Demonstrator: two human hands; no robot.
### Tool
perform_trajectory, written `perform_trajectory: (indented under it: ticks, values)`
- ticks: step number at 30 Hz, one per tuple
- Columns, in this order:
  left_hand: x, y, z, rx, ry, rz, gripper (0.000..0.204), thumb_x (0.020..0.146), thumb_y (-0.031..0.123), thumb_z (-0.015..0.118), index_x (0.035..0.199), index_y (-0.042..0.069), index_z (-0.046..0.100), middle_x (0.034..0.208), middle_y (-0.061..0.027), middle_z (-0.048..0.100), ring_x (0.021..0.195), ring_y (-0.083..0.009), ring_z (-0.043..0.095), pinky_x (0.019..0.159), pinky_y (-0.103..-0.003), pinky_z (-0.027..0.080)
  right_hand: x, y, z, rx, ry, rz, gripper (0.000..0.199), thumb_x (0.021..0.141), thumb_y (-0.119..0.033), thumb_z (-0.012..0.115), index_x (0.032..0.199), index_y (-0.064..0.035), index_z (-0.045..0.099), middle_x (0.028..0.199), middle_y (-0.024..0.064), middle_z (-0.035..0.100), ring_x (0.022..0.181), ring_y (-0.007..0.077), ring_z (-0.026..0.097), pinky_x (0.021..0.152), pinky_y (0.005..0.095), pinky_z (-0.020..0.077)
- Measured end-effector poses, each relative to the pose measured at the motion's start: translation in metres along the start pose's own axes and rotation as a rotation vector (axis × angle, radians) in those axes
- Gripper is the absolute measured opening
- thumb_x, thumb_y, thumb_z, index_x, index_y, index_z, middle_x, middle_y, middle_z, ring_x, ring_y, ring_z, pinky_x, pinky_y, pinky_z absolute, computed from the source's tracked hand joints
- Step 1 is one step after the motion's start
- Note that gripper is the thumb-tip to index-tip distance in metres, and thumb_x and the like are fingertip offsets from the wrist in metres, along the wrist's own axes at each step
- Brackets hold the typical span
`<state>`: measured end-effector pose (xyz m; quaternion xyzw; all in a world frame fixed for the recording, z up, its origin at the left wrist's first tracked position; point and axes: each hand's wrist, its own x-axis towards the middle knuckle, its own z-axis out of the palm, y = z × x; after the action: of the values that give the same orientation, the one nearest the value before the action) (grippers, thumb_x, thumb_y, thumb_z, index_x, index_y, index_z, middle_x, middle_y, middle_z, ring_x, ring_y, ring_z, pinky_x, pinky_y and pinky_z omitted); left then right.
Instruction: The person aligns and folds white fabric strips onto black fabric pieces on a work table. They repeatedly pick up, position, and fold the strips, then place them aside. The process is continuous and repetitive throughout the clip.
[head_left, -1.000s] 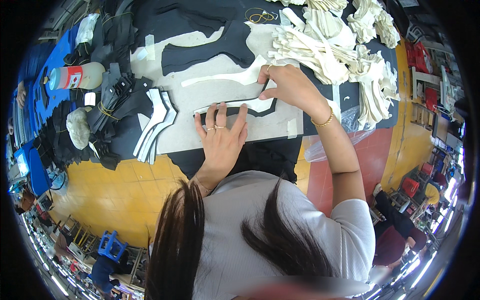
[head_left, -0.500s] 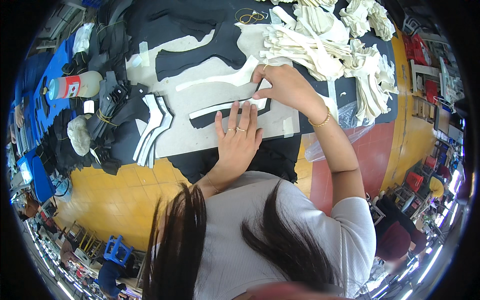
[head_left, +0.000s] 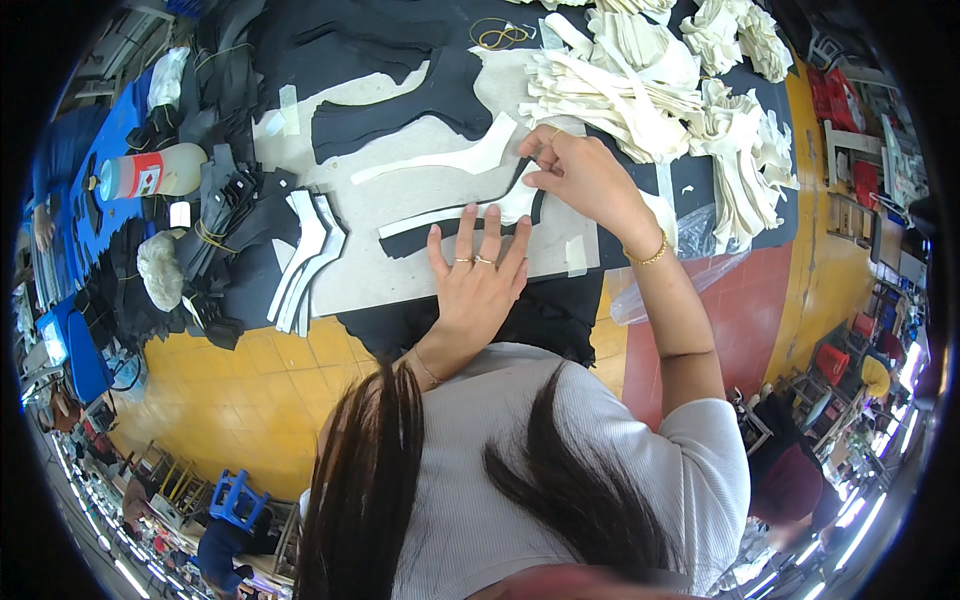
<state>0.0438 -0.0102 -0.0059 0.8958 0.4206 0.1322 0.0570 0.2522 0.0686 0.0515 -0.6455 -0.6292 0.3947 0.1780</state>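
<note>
black strip (head_left: 440,232) partly hidden under left hand (head_left: 478,283) and right hand (head_left: 580,175).

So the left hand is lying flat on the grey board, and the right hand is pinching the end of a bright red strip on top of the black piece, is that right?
Not quite: the strip is cream-white, not red. In the head view the left hand lies flat on the grey board, and the right hand pinches the end of the cream-white strip lying on the black piece.
</note>
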Motion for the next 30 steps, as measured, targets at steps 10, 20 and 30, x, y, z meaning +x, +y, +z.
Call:
perform_trajectory:
  ticks: [10,20,30]
  values:
    - [0.0,0.0,0.001,-0.007,0.011,-0.004,0.051,0.087,0.034,0.07,0.137,0.027,0.059,0.149,-0.0101,0.038,0.142,-0.0335,0.032,0.11,-0.066,0.021,-0.008,0.005,0.013,-0.078,0.248,-0.017,0.035,0.084,-0.018,0.075,0.114,-0.007,0.059,0.099,0.0138,0.065,0.075,0.0312,0.067,0.071,0.0395,0.0529]
    - [0.002,-0.002,0.004,-0.001,0.049,0.014,0.053,0.084,0.033,0.073,0.135,0.027,0.06,0.146,-0.0102,0.04,0.142,-0.0332,0.032,0.109,-0.066,0.023,-0.015,0.011,0.039,-0.125,0.446,0.025,0.03,0.088,-0.026,0.073,0.103,-0.003,0.063,0.09,0.0136,0.066,0.078,0.031,0.068,0.066,0.0396,0.0536]
    - [0.033,-0.012,-0.018,-0.264,-0.001,-0.089,0.041,0.082,0.033,0.077,0.118,0.017,0.066,0.116,-0.0044,0.058,0.115,-0.0256,0.05,0.101,-0.05,0.029,-0.034,0.009,0.029,0.261,0.461,0.109,0.012,0.096,-0.009,0.063,0.104,-0.0008,0.064,0.088,0.0134,0.064,0.067,0.0218,0.064,0.063,0.0345,0.0493]
